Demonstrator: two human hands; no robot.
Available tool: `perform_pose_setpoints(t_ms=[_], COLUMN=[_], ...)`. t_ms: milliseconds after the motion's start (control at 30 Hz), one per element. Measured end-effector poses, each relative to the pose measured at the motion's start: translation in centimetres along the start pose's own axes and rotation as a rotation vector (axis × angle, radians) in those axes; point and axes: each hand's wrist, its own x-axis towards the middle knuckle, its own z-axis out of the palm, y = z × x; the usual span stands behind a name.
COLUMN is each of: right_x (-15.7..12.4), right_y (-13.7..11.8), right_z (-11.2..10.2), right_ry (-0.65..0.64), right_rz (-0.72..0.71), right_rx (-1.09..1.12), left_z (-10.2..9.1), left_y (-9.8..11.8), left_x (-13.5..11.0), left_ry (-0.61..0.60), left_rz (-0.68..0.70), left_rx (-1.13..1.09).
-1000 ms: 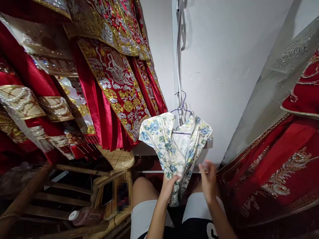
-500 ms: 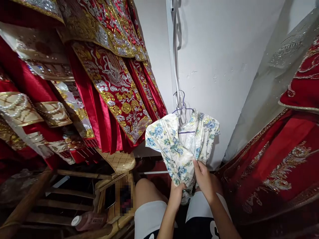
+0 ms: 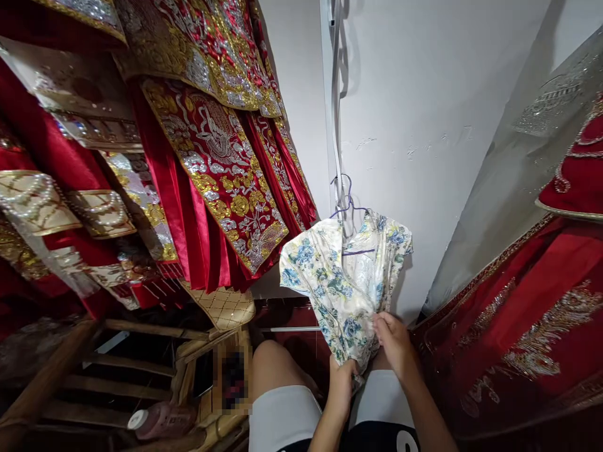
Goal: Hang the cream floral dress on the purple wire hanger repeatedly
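Note:
A small white dress with blue and green flowers (image 3: 346, 282) hangs on a purple wire hanger (image 3: 347, 202) against the white wall. My left hand (image 3: 342, 378) is closed on the dress's bottom hem, just above my knees. A little higher, my right hand (image 3: 394, 342) pinches the right side of the cloth. Both hands keep the lower part of the dress bunched together. My white shorts (image 3: 282, 414) show below.
Red robes with gold and silver embroidery (image 3: 211, 144) hang thick on the left. More red embroidered cloth (image 3: 527, 326) fills the right side. A wooden chair (image 3: 141, 370) with a pink bottle (image 3: 160, 419) stands at the lower left. A white strap (image 3: 335, 94) runs down the wall.
My right hand, free a second ago, has come onto the dress and taken hold of it. My left hand has slid down to the hem. The dress hangs more bunched.

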Motion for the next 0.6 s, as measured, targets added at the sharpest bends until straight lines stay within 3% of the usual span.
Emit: perform_pose_setpoints(t_ms=[67,167,267,433,500,600], right_x=[-0.9,-1.9,-2.0,-1.1,-1.1,-0.9], right_y=[-0.5,-1.0,-1.2,-1.5,-1.7,-1.9], right_z=[2.0,4.3,4.4,2.3,2.2,2.6], right_ry=[-0.053,-0.148,-0.213,-0.222,-0.243,-0.291], right_rz=[-0.016,-0.061,0.013,0.132,0.141,0.140], right_rx=[-0.008,0.046,0.154,0.229,0.231,0.220], left_z=[0.2,0.0,-1.2,-2.0,-1.2,0.4], left_y=[-0.6,-0.7,0.0,1.5,2.0,2.8], left_x=[0.0,0.0,0.3,0.4,0.5,1.0], left_ry=[0.059,0.039,0.000,0.335,0.203,-0.097], left_rz=[0.010,0.042,0.106,0.607,0.697,0.646], left_rx=[-0.022,-0.038,0.066,0.285,0.368,0.443])
